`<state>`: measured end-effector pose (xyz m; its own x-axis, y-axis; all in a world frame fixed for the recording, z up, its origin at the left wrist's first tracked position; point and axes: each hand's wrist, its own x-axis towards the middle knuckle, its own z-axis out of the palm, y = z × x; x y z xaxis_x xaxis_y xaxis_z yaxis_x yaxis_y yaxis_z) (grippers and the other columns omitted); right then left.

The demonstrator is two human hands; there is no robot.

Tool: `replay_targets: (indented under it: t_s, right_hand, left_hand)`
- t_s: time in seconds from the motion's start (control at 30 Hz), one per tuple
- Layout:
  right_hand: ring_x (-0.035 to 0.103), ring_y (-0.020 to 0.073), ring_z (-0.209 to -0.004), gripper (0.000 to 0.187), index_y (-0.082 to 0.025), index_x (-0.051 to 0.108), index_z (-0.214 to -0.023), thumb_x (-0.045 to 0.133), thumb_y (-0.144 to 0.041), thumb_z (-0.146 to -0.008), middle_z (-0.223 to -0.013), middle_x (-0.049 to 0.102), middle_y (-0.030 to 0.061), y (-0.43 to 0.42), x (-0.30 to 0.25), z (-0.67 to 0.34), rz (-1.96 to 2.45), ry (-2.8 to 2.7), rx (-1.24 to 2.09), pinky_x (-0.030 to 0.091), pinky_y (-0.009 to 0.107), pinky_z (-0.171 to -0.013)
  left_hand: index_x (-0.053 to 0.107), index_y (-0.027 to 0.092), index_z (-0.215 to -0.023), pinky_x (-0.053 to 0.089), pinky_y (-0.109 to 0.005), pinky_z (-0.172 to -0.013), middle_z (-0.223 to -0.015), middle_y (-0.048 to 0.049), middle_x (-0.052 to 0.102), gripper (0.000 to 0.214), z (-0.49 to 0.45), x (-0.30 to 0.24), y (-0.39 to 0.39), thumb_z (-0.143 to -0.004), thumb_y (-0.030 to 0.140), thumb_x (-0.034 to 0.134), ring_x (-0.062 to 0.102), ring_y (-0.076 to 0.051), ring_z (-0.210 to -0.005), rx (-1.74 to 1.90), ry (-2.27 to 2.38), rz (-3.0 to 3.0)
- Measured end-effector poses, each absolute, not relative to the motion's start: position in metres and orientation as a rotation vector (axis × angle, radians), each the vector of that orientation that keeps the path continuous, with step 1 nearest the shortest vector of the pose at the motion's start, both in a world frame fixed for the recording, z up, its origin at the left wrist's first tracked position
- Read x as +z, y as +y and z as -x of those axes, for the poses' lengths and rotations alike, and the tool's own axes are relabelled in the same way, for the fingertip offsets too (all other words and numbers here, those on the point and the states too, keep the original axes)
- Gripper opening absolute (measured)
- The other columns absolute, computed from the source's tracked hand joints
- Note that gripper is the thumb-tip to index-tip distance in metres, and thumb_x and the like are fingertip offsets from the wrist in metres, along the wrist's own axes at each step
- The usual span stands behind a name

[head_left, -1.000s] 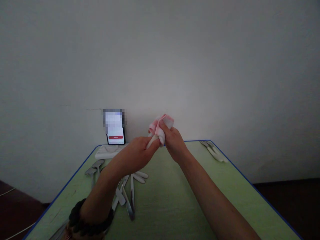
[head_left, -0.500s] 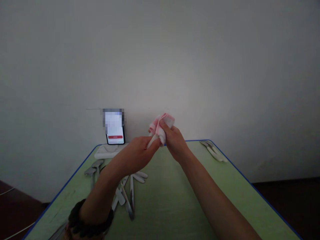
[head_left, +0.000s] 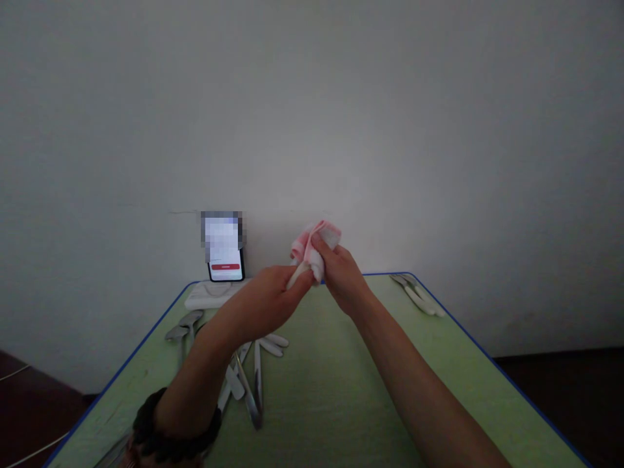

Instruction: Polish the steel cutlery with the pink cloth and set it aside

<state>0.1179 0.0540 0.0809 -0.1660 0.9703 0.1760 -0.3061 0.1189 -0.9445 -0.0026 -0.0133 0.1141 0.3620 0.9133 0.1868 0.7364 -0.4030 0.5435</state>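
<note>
While the left hand [head_left: 267,298] clasps a pale handle [head_left: 297,275], the right hand [head_left: 341,276] squeezes a pink-and-white cloth [head_left: 316,250] bunched at its far end. Right of this grip lie two pale-handled utensils [head_left: 419,301]; left stands a phone [head_left: 224,257].

Cloth [head_left: 316,250] in hands [head_left: 344,279], spoons [head_left: 190,318] left, forks [head_left: 415,298] right.
</note>
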Motion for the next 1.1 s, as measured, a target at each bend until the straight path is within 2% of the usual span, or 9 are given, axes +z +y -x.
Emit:
replay_targets:
  t_s: [0.63, 1.1]
  right_hand:
    - [0.056, 0.0127, -0.060, 0.043, -0.012, 0.065, -0.079, 0.055, -0.053, -0.070, -0.071, 0.066, 0.0047, 0.0567, 0.0798, -0.1205, 0.816, -1.242, 1.303, 0.041, 0.024, -0.058]
    - [0.052, 0.0113, -0.057, 0.041, -0.012, 0.064, -0.077, 0.056, -0.051, -0.069, -0.065, 0.064, 0.0035, 0.0570, 0.0805, -0.1203, 0.836, -1.227, 1.302, 0.040, 0.023, -0.055]
  left_hand:
    - [0.042, 0.018, -0.064, 0.024, -0.022, -0.048, -0.059, 0.0028, 0.043, 0.033, 0.0024, 0.1133, -0.0115, -0.086, 0.038, 0.028, 0.039, -0.011, -0.052, 0.679, 1.429, -2.231]
    - [0.042, 0.018, -0.063, 0.023, -0.022, -0.047, -0.056, 0.0030, 0.041, 0.034, 0.0018, 0.1126, -0.0118, -0.086, 0.039, 0.028, 0.037, -0.011, -0.051, 0.675, 1.435, -2.202]
